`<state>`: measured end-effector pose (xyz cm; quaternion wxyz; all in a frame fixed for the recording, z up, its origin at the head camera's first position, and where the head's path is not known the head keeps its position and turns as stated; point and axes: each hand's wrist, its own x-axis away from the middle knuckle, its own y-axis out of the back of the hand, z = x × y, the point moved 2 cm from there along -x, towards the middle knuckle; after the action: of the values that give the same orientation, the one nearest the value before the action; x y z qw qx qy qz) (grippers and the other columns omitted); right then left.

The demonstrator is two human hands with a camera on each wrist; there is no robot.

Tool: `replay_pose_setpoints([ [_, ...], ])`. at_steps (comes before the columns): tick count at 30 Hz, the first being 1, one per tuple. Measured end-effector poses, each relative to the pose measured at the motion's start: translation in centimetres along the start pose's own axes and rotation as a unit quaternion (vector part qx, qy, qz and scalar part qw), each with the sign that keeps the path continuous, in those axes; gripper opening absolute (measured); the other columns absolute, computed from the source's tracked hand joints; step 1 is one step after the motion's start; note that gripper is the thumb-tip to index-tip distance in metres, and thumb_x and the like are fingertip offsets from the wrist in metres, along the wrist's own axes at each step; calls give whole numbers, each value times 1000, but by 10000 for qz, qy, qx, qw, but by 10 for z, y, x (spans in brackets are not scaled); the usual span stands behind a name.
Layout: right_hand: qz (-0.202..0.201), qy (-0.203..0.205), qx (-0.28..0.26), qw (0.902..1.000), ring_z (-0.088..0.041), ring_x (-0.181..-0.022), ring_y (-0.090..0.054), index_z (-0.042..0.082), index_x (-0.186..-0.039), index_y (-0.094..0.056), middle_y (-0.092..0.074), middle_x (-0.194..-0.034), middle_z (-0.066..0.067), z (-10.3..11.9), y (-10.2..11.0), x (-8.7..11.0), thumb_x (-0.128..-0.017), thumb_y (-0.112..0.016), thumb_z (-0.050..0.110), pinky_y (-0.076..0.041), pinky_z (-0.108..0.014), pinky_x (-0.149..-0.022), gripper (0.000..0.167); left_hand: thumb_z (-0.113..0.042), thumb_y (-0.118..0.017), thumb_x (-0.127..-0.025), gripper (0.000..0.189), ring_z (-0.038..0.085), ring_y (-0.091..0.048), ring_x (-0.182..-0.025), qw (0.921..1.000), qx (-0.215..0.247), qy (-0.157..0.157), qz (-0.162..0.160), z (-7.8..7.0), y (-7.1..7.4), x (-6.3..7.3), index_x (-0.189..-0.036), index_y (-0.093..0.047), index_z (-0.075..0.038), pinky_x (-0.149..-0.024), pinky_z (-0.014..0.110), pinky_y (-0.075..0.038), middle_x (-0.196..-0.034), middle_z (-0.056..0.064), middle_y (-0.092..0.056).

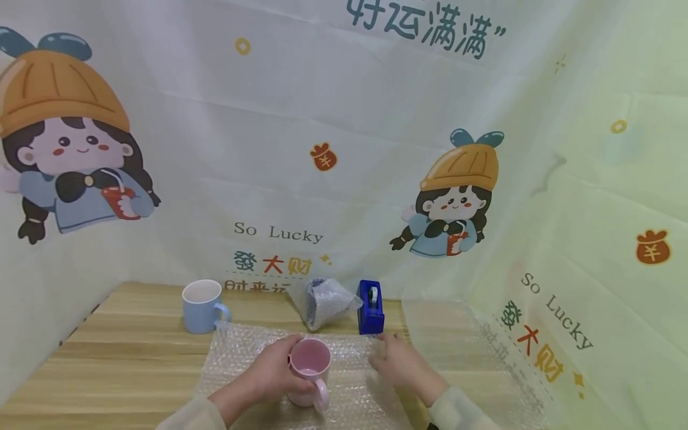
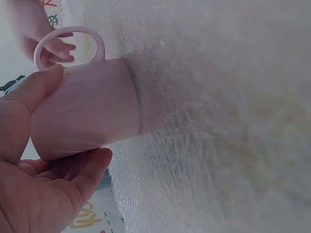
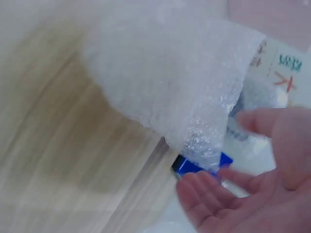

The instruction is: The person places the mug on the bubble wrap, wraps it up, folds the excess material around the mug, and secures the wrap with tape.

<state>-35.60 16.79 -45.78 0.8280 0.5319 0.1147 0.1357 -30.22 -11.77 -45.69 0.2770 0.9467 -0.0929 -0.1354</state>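
My left hand [image 1: 274,371] grips a pink mug [image 1: 310,361] around its side. The mug stands upright on a sheet of bubble wrap [image 1: 355,388], its handle turned toward me and a little right. In the left wrist view, thumb and fingers lie on opposite sides of the pink mug [image 2: 90,107]. My right hand [image 1: 400,364] is over the sheet's right edge, near the far corner. In the right wrist view, that hand [image 3: 252,189] has loosely bent fingers with nothing between them, close to the bubble wrap corner [image 3: 201,141]; whether they touch it is unclear.
A light blue mug [image 1: 201,307] stands at the back left. Behind the sheet are a bubble-wrapped bundle [image 1: 328,303] and a blue tape dispenser [image 1: 371,307]. Another clear sheet [image 1: 462,340] lies on the right of the wooden table [image 1: 107,358]. A printed cloth [image 1: 258,149] hangs behind.
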Motion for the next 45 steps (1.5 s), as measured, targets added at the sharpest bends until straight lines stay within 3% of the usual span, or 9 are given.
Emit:
replay_pose_setpoints([
  [3, -269, -599, -278, 9975, -57, -125, -66, -23, -146, -48, -66, -131, -41, -5, -1, -8, -100, -74, 19, -50, -72, -112, 68, -5, -102, -62, 79, 26, -73, -104, 10000, 45, 10, -7, 0, 0, 0, -132, -67, 2, -92, 45, -62, -111, 10, -77],
  [7, -128, -961, -938, 9909, -52, -114, -70, -26, -148, -42, -72, -115, -36, -4, -1, -9, -98, -75, 11, -57, -64, -105, 70, -6, -103, -62, 79, 27, -73, -103, 10000, 41, 28, -38, 0, -1, 1, -132, -67, 1, -92, 46, -62, -111, 11, -77],
  [12, -351, -844, -1473, 9849, -31, -90, -69, -14, -115, -67, -73, -95, -20, -2, -1, -11, -96, -72, 5, -62, -43, -80, 28, -8, -103, -61, 76, 27, -72, -102, 10000, -9, 69, -61, -2, -1, 1, -129, -69, 0, -91, 47, -62, -110, 9, -77],
  [16, -490, -651, -1658, 9828, -16, -73, -60, 2, -90, -69, -66, -80, -4, 10, 9, -10, -99, -69, 9, -49, -27, -63, 12, -7, -103, -60, 75, 26, -72, -101, 9999, -54, 56, -87, -1, 0, 1, -127, -69, -1, -91, 45, -61, -108, 9, -77],
  [22, -251, -195, -2017, 9789, -15, -75, -74, 2, -97, -70, -79, -89, -7, 39, 29, -8, -104, -69, 12, -62, -28, -67, 12, -6, -104, -59, 75, 23, -71, -100, 9999, -103, 3, -126, -1, 0, 0, -126, -69, -1, -90, 42, -60, -106, 7, -76],
  [26, 79, 249, -2177, 9757, -13, -73, -74, 2, -97, -73, -80, -88, -6, 61, 33, -8, -105, -71, 15, -61, -27, -64, 15, -6, -104, -59, 75, 24, -72, -99, 9998, -128, -8, -161, -1, 0, 0, -125, -69, 0, -89, 41, -60, -105, 8, -76],
  [33, 860, 1221, -1528, 9769, -3, -66, -59, 8, -101, -81, -72, -79, 2, 95, 20, -8, -106, -72, 26, -50, -20, -59, 22, -4, -102, -61, 69, 21, -70, -98, 9999, -141, -38, -56, -1, 0, -1, -122, -70, -3, -88, 39, -59, -105, 5, -76],
  [37, 1293, 1207, -1210, 9768, -4, -62, -56, 9, -98, -82, -61, -69, 5, 98, 11, -8, -111, -64, 37, -45, -21, -59, 36, -4, -101, -62, 66, 19, -69, -98, 9999, -138, -83, 15, -1, 0, -1, -121, -71, -5, -85, 34, -58, -105, 4, -75],
  [45, 1167, 1774, -817, 9738, 1, -67, -51, 10, -100, -82, -72, -81, 7, 87, -1, -21, -112, -63, 26, -45, -18, -65, 28, -5, -102, -63, 66, 23, -71, -100, 9998, -96, -160, 62, -2, 1, -2, -121, -71, -5, -85, 35, -59, -106, 6, -76],
])
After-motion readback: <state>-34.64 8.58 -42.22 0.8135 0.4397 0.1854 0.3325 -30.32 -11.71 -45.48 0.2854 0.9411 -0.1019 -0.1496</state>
